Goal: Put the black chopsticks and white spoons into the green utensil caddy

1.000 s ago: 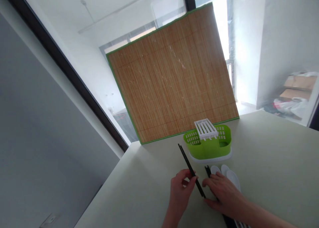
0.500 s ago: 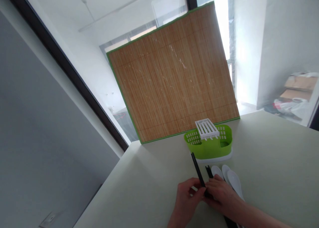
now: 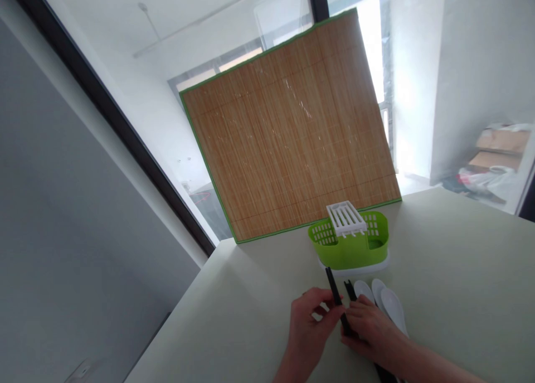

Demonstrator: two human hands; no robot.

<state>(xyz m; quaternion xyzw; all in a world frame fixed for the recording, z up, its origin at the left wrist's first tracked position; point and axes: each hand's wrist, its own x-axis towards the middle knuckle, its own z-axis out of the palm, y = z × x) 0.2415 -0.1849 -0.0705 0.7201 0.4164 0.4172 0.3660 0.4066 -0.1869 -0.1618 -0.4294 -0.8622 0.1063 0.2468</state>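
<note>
Between the fingertips of my left hand [image 3: 311,321] is a pair of black chopsticks [image 3: 333,285], slanting up to the left. My right hand [image 3: 370,324] closes round the lower end of the same chopsticks, its fingers close to those of my left. More black chopsticks [image 3: 349,289] lie partly hidden under my right hand. White spoons [image 3: 393,308] rest beside that hand on the table, their handles partly covered by my forearm. Just beyond stands a green utensil holder [image 3: 349,253] with a white slatted rack [image 3: 346,218] on top.
A bamboo mat [image 3: 288,132] with green edging leans against the glass behind the holder. The pale table [image 3: 246,310] extends to both sides. Behind the glass, boxes and bags [image 3: 497,157] are piled at the right.
My left hand has shifted slightly up and to the left along the chopsticks. Their upper tips now sit a little lower and further right. My right hand has hardly moved.
</note>
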